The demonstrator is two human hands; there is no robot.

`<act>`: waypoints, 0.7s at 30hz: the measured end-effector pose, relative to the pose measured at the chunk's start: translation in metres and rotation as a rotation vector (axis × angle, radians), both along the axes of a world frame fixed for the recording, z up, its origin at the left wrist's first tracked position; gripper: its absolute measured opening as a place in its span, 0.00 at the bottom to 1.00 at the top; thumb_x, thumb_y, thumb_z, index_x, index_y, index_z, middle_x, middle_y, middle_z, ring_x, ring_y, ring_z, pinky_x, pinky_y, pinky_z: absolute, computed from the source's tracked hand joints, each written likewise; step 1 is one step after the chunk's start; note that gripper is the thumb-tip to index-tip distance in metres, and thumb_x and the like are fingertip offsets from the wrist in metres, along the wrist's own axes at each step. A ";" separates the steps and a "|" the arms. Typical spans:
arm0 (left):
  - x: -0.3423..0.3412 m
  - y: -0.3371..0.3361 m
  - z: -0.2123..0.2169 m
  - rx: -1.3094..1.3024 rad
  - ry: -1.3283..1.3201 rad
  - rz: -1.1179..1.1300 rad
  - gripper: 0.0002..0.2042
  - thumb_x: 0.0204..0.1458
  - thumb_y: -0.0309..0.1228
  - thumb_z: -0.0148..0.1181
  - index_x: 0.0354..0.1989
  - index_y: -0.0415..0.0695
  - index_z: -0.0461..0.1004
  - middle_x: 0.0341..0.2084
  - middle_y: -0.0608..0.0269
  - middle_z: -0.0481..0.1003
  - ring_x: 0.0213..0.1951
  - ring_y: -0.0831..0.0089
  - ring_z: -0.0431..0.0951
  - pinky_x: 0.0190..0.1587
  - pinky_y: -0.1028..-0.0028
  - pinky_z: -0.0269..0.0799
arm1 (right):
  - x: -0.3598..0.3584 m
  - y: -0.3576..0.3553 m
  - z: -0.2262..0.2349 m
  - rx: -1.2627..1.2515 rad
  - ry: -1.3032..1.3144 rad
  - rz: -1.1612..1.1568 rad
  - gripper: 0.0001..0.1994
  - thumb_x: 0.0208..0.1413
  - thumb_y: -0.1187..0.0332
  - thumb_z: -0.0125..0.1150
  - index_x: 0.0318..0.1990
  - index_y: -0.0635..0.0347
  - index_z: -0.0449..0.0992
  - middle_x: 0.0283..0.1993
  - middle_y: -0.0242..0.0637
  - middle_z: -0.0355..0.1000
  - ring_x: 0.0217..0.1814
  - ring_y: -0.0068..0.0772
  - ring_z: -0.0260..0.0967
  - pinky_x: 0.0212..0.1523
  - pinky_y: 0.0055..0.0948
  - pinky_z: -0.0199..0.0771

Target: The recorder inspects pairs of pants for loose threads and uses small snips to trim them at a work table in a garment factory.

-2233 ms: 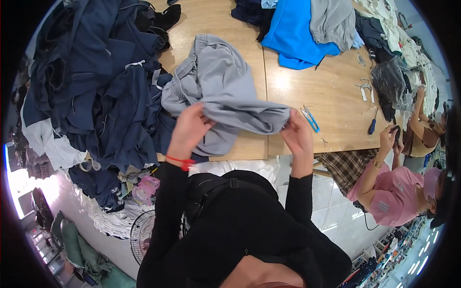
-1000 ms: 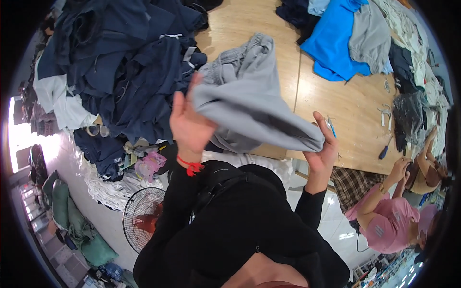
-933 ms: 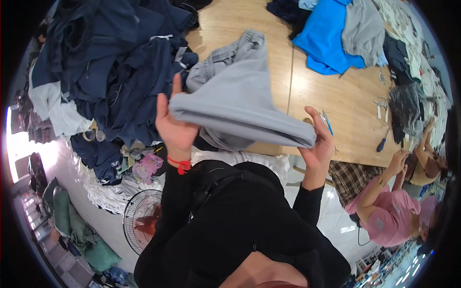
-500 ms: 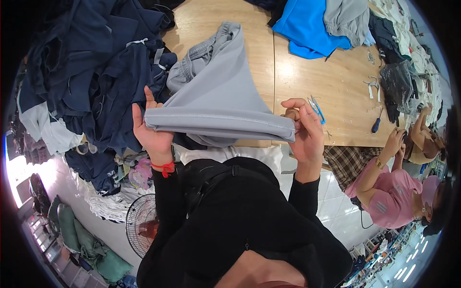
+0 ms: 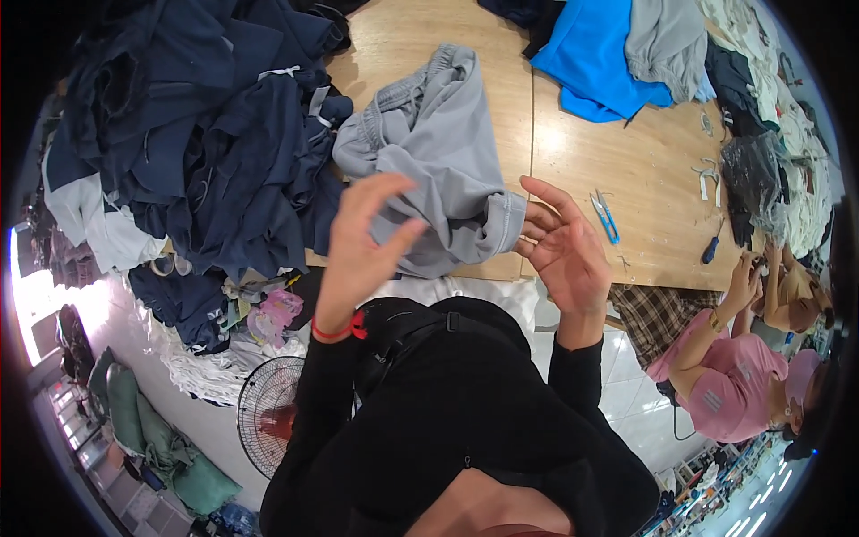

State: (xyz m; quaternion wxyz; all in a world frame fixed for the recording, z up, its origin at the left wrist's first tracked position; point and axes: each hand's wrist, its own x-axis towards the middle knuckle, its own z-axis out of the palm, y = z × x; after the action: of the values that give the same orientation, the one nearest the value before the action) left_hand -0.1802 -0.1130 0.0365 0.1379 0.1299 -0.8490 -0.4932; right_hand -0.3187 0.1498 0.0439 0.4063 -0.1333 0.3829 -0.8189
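Note:
A pair of light grey elastic-waist shorts [image 5: 456,161] lies crumpled on the wooden table in front of me, its gathered waist at the far end and a stitched leg hem at the near right. Slightly blurred, my left hand [image 5: 362,255] hovers at the near left part of the shorts with thumb and fingers apart, holding nothing. At the hem's right edge, my right hand [image 5: 573,255] is palm up with fingers spread. Its fingertips are beside the cloth; whether they touch it I cannot tell.
Dark navy garments [image 5: 197,152] pile up on the left. Blue thread snips [image 5: 606,219] and a screwdriver [image 5: 711,249] lie on the table [image 5: 626,170] to the right. Blue cloth [image 5: 591,67] sits at the back. A fan [image 5: 268,416] stands lower left; a person in pink [image 5: 716,385] works at right.
The stretched hem has been let go and has sunk into folds on the table. My left hand has moved right and its fingers have come off the cloth; my right hand's fingers have opened.

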 end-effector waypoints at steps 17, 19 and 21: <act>-0.016 0.035 0.009 0.921 -0.103 -0.013 0.08 0.62 0.24 0.70 0.47 0.36 0.83 0.36 0.68 0.83 0.33 0.83 0.79 0.37 0.80 0.73 | -0.054 0.096 -0.113 1.626 1.381 -0.544 0.20 0.67 0.74 0.61 0.64 0.72 0.73 0.56 0.59 0.79 0.57 0.59 0.79 0.56 0.46 0.80; -0.014 0.026 0.002 1.196 -0.241 -0.006 0.11 0.63 0.22 0.68 0.53 0.37 0.81 0.34 0.67 0.81 0.35 0.82 0.80 0.39 0.81 0.73 | -0.048 0.115 -0.141 1.572 1.454 -0.569 0.18 0.66 0.74 0.63 0.61 0.69 0.75 0.57 0.60 0.77 0.62 0.64 0.73 0.58 0.52 0.77; -0.015 0.024 0.004 1.269 -0.237 -0.010 0.13 0.63 0.21 0.67 0.56 0.37 0.79 0.35 0.66 0.81 0.37 0.80 0.81 0.41 0.80 0.75 | -0.040 0.121 -0.146 1.600 1.414 -0.529 0.15 0.66 0.75 0.61 0.58 0.69 0.76 0.56 0.60 0.78 0.58 0.63 0.75 0.55 0.52 0.78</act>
State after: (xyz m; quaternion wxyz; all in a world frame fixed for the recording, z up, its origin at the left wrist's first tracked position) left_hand -0.1951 -0.0886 0.0406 -0.0628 0.2357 -0.4023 -0.8824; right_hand -0.3590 0.2710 -0.1016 -0.1242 -0.1840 0.9658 -0.1341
